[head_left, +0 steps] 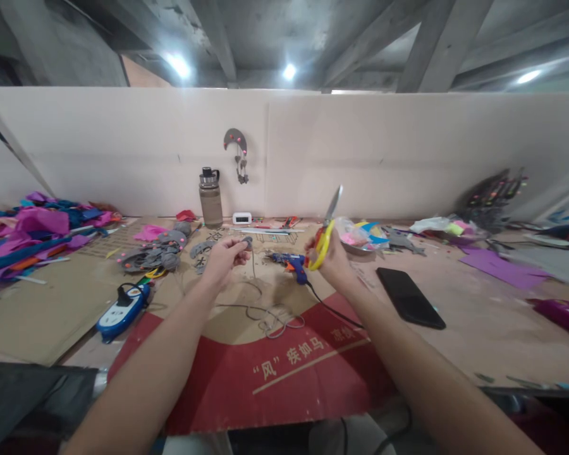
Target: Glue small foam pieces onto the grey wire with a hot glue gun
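My left hand [226,260] pinches a small grey piece [248,241], seemingly felt, between thumb and fingers. A thin grey cord [253,272] hangs from it and runs down to loose loops [277,322] on the cardboard [284,379]. In my right hand [332,256] is a pair of scissors [325,240] with yellow and red handles, blades pointing up and seemingly closed. A blue glue gun [296,265] lies between my hands, its black cable passing beneath my right forearm. Grey felt cutouts [201,253] rest just left of my left hand.
Left are a blue and white power strip [124,311], a heap of grey felt pieces [159,253] and colourful fabric [38,234]. A bottle [211,199] stands near the wall, where a grey moon ornament [236,142] hangs. A black phone [408,297] lies right of my right forearm.
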A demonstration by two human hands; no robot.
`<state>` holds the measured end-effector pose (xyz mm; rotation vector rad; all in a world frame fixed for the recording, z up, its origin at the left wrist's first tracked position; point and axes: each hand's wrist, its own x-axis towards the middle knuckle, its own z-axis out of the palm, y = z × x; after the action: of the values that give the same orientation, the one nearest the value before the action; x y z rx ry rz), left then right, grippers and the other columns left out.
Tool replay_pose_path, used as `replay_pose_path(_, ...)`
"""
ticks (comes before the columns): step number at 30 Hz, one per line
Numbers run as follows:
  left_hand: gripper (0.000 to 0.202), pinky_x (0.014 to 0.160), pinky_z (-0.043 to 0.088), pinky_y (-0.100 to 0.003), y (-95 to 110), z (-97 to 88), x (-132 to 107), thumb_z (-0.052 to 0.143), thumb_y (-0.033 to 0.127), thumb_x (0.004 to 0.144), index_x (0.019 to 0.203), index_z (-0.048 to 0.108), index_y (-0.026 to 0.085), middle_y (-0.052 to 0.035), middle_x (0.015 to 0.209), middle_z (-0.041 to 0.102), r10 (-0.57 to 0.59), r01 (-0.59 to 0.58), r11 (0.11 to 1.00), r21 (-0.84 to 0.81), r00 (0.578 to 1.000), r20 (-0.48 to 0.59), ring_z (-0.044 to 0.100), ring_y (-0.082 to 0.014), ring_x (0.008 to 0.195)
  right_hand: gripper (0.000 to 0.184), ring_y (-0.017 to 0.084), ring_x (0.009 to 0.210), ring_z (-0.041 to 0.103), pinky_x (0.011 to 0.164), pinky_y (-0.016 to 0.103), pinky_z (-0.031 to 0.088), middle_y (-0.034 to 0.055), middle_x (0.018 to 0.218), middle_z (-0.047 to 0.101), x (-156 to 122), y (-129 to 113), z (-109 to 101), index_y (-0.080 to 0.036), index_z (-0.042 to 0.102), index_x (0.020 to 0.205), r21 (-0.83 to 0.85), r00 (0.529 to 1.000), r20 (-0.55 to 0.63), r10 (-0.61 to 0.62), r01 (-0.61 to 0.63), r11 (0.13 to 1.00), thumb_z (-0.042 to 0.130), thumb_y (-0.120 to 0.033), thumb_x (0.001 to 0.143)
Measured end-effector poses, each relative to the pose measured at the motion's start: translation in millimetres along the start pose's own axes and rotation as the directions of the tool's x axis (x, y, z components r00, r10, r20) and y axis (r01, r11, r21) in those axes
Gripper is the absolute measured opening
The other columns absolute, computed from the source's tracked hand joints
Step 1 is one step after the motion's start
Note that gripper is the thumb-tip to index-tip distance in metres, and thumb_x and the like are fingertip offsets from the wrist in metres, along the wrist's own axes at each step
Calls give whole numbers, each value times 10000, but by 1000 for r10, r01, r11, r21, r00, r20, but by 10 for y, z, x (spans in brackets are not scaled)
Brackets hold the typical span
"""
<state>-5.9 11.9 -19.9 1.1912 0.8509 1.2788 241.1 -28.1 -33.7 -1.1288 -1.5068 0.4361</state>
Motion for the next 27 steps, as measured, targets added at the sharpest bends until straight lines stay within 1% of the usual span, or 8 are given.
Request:
replay_pose_path(2,272,459,382,-191,16,-11,-4,740,304,614,742,598,110,-38,701,638,18,-17,1000,10,1000,-11,535,-63,501,362,124,744,561,594,240,479,1,899,533,-42,-211,173,-241,365,1039,67,997,63,-48,43,997,538,-221,722)
replay_pose_path(4,270,451,374,-188,27,-25,-1,741,299,611,736,594,110,-36,701,639,31,-31,999,11,999,-31,521,-55,486,408,120,710,566,594,245,477,-12,862,546,-75,-327,307,-244,369,1062,99,992,103,-70,60,993,552,-193,701)
replay_pose_path(7,266,456,382,-189,33,-30,6,738,293,606,725,583,112,-43,716,645,35,-34,999,14,997,-65,553,-70,512,428,131,646,562,575,261,467,-24,764,555,-98,-291,403,-244,382,1144,34,993,107,-48,45,998,533,-236,744)
replay_pose_path(11,277,451,386,-191,37,-14,11,732,318,617,733,586,112,-70,750,663,21,-19,999,33,999,-46,585,-91,541,407,160,695,570,625,293,472,20,802,574,-89,-55,375,-223,440,1174,-170,986,132,-103,124,977,517,-285,779)
replay_pose_path(15,275,440,379,-186,39,-10,20,738,324,618,719,586,118,-54,705,657,23,-23,1000,21,1000,-20,548,-73,494,448,185,796,567,696,323,478,76,926,570,-76,82,312,-191,416,1213,-306,972,151,-182,221,926,507,-292,786)
replay_pose_path(20,269,429,362,-177,44,-17,19,745,310,603,698,576,124,-48,676,653,17,-17,1000,-5,999,-36,520,-63,475,510,218,861,536,728,342,460,104,975,546,-103,38,264,-178,432,1200,-468,983,96,-155,182,865,575,-384,756)
replay_pose_path(24,262,424,353,-163,63,-24,11,747,288,594,709,588,115,-46,663,645,-20,19,1000,-24,998,-53,493,-46,459,429,205,822,534,707,308,432,88,954,552,-131,-5,219,-206,477,1209,-583,978,134,-157,206,786,529,-286,790)
replay_pose_path(27,249,419,350,-156,77,-36,17,746,273,588,701,599,107,-46,653,640,-49,46,998,-34,995,-84,483,-39,454,474,191,798,538,665,275,407,81,974,560,-139,-19,187,-252,466,1267,-664,965,188,-182,262,701,499,-215,796)
